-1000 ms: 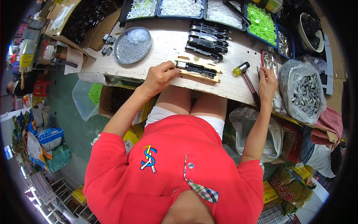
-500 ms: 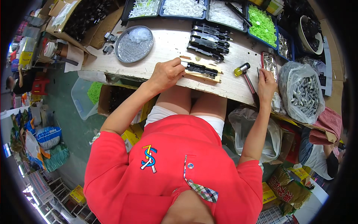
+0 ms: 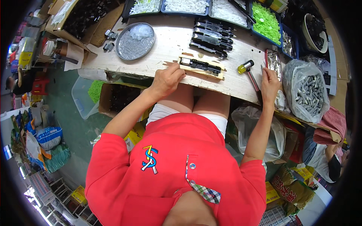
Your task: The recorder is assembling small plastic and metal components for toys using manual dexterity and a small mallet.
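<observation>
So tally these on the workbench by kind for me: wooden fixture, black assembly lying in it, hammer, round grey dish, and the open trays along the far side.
Wooden fixture: 1
Black assembly in the fixture: 1
Hammer: 1
Round grey dish: 1
Open trays: 5
Total: 9

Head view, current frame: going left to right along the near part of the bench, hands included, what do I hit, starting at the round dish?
Round grey dish → left hand → pale wooden fixture → hammer → right hand → clear plastic bag of grey parts.
</observation>
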`<state>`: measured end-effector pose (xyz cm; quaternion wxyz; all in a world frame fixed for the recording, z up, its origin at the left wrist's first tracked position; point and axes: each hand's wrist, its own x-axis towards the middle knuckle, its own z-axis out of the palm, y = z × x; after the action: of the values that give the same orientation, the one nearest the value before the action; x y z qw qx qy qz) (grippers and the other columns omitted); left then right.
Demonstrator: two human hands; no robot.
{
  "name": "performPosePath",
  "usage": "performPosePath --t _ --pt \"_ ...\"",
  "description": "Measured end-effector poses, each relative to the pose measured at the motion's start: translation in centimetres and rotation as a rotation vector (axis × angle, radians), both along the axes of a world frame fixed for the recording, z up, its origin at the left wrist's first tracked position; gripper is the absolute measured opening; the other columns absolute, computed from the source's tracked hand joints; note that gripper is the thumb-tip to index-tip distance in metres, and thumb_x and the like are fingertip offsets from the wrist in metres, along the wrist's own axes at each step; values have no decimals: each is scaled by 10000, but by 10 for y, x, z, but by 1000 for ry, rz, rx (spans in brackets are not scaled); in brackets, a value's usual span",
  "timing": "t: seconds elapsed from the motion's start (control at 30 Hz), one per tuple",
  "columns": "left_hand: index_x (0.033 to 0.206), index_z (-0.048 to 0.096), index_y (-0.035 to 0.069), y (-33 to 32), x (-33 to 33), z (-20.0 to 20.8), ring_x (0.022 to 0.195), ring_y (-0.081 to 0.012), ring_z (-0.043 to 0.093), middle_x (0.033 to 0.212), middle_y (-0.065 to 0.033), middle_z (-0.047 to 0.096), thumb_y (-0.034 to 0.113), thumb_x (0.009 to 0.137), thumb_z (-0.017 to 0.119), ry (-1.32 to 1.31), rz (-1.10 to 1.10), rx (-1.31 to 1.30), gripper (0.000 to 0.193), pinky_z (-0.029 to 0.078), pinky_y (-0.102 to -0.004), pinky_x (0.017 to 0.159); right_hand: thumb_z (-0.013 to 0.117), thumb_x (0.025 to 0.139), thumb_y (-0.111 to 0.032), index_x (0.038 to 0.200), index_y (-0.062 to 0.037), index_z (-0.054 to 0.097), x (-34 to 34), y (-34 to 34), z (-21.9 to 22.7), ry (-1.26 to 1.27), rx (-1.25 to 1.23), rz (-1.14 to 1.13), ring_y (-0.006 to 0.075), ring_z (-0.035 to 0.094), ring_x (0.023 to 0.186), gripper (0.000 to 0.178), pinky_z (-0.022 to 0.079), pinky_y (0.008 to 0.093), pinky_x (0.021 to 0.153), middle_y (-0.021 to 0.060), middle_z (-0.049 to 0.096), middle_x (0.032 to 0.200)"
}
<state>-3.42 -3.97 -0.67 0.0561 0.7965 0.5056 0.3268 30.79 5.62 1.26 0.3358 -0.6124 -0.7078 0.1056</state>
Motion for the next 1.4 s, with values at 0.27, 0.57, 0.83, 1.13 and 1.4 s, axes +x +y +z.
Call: performPosePath --t 0.27,0.57,0.83,1.13,1.4 --pt "769 591 74 -2 10 -9 541 -230 548 665 -52 502 109 734 656 76 108 57 82 439 -335 450 545 824 -80 883 2 619 -7 -5 1 6 -10 35 287 583 747 126 445 336 689 141 598 821" --pt "735 495 59 -11 15 -9 578 -251 561 737 -83 486 13 698 535 137 154 -14 71 448 -351 440 543 822 -77 887 0 623 -4 -8 -4 -5 -1 30 290 585 743 129 446 340 682 143 600 820" --pt "843 483 70 -90 -65 -41 683 -341 540 860 -125 479 104 824 525 199 550 -296 57 436 -437 530 535 832 -82 907 0 616 1 -4 -3 -19 -9 26 277 595 780 138 453 323 711 132 613 855" --pt "737 636 81 -185 -203 -120 790 -354 598 812 -157 615 110 699 539 371 1212 -773 108 486 -454 680 547 818 -77 893 -7 613 2 6 -3 -7 56 50 308 575 790 122 447 347 701 143 597 868" --pt "758 558 3 -41 -135 36 602 -121 488 669 -51 520 51 753 637 -423 704 19 92 403 -259 556 567 790 -104 868 -25 622 30 21 -15 -255 64 -49 335 547 809 124 424 414 702 157 577 838"
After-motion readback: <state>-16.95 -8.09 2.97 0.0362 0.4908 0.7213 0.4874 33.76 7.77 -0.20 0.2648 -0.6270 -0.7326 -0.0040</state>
